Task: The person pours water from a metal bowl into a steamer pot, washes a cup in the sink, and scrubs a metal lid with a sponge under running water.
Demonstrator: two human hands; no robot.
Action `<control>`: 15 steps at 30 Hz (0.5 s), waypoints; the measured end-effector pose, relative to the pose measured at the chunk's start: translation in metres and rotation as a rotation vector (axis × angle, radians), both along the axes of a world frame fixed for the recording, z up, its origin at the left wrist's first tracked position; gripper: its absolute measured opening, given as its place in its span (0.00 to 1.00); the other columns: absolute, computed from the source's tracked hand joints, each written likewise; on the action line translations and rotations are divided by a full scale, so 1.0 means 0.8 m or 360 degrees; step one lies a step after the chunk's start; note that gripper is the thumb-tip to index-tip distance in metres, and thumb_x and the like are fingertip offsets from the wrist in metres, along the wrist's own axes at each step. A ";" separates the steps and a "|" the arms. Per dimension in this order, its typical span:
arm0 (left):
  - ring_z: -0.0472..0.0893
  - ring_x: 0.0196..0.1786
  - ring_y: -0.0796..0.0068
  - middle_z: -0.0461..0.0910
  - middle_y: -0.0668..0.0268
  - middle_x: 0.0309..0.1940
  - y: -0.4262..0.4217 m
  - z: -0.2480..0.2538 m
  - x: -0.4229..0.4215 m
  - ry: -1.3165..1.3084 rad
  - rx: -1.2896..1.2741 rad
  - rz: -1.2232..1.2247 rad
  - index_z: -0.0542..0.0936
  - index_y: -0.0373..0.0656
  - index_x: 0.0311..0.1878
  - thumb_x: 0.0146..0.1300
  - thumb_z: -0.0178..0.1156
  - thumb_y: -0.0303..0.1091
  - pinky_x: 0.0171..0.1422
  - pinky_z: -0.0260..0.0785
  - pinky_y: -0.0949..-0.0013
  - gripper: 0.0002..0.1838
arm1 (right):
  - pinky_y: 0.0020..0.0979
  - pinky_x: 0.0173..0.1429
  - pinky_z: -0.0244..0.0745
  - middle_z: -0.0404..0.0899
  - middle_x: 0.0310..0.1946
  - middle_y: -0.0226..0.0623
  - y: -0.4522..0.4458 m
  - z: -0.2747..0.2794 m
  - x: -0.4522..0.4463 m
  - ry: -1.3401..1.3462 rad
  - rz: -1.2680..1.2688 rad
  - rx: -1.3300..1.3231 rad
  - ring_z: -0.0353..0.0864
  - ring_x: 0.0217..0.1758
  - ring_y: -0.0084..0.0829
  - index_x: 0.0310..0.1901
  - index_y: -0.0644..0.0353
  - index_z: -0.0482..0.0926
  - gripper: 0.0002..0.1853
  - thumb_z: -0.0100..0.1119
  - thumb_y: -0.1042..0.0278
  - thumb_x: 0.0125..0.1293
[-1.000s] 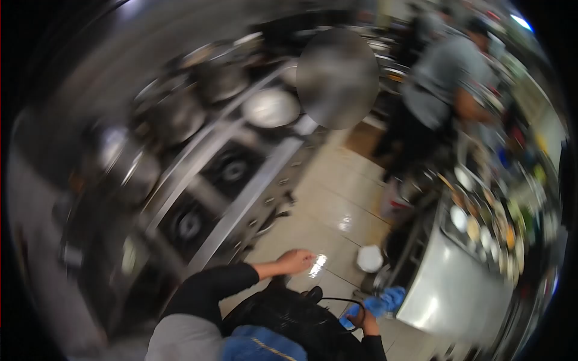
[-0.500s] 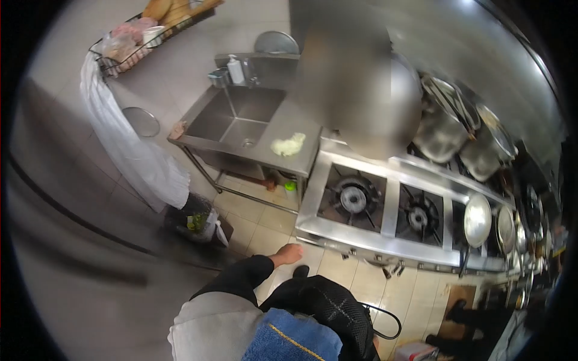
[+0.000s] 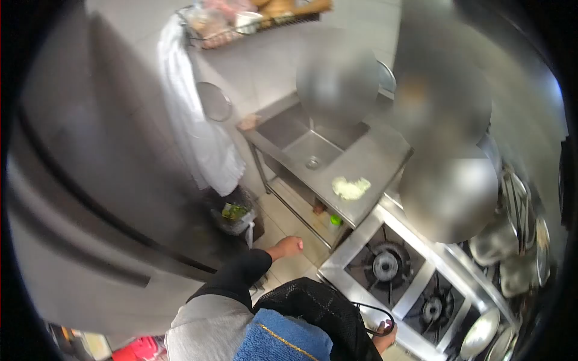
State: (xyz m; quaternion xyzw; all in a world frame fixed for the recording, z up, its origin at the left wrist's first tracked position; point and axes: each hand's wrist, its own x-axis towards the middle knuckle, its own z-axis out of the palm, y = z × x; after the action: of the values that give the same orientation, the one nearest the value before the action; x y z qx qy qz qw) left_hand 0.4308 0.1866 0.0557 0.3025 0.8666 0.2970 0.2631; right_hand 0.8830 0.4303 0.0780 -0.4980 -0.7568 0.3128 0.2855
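My left hand (image 3: 288,246) is loosely closed above the floor, with nothing visible in it. It is between the lined bin (image 3: 239,216) and the lower edge of the steel sink table (image 3: 373,171). At the lower right, my right hand (image 3: 385,338) has its fingers curled beside the front of the stove (image 3: 356,253). A thin black cord (image 3: 376,308) passes over its fingers; what it may hold cannot be made out. A blue towel (image 3: 284,338) and black mesh material (image 3: 313,304) are against my body.
Grey steel doors (image 3: 120,192) fill the left side. A white cloth (image 3: 201,126) hangs from a wire rack (image 3: 259,27). A pale cloth (image 3: 351,188) lies beside the sink basin (image 3: 313,147). Pans (image 3: 480,334) and pots (image 3: 497,240) stand on the stove. Red items (image 3: 135,349) are at lower left.
The view has swung left from the stove aisle and co-worker to the sink corner and steel doors. My right hand, mostly hidden half a second ago, shows again.
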 end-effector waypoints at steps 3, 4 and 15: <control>0.82 0.39 0.55 0.82 0.55 0.32 -0.013 0.029 -0.006 0.0187 -0.0164 0.0090 0.83 0.46 0.32 0.50 0.64 0.41 0.45 0.73 0.57 0.10 | 0.31 0.31 0.69 0.72 0.24 0.32 0.055 0.088 -0.061 -0.0043 0.0326 0.0267 0.69 0.26 0.27 0.32 0.60 0.73 0.07 0.57 0.68 0.65; 0.82 0.39 0.55 0.82 0.55 0.32 -0.015 0.035 -0.016 0.0219 -0.0155 0.0132 0.83 0.46 0.32 0.50 0.64 0.41 0.45 0.73 0.57 0.10 | 0.30 0.32 0.69 0.72 0.22 0.33 0.072 0.103 -0.079 0.0096 0.0346 0.0238 0.69 0.25 0.27 0.32 0.62 0.74 0.05 0.57 0.73 0.65; 0.76 0.52 0.47 0.81 0.51 0.38 -0.079 0.039 -0.126 0.0324 0.0279 0.0723 0.83 0.44 0.36 0.54 0.64 0.37 0.58 0.68 0.53 0.09 | 0.27 0.41 0.70 0.74 0.33 0.36 0.095 0.116 -0.175 0.0494 0.0559 -0.0184 0.71 0.34 0.26 0.39 0.67 0.73 0.04 0.55 0.75 0.67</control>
State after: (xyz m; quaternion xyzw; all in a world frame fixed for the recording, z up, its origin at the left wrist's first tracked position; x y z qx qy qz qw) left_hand 0.3301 0.1231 0.0870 0.1500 0.9053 0.3904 0.0740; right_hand 0.7431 0.5063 0.1712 -0.3202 -0.7597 0.4732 0.3106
